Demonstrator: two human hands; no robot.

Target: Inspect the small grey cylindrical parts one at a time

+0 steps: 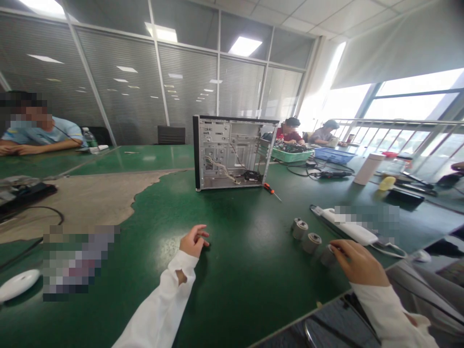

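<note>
My right hand (358,263) is at the table's right edge, thumb and fingers closed on a small grey cylinder (328,257) that the fingers partly cover. Beside it, in a slanting row, stand other such cylinders, among them one nearer cylinder (312,243) and one farther cylinder (300,230); their exact kind cannot be made out. Over the middle of the green table (232,285), my left hand (194,240) holds nothing, its fingers loosely bent and apart. Beyond both hands stands an opened desktop computer case (235,154), with cables inside. A screwdriver (270,189) lies at its lower right corner.
A white power strip (350,227) lies behind the cylinders. Farther right are a green basket (293,154), a blue basket (333,155), cables and a pale bottle (368,169). A white computer mouse (20,284) lies at left. Several people sit around the table.
</note>
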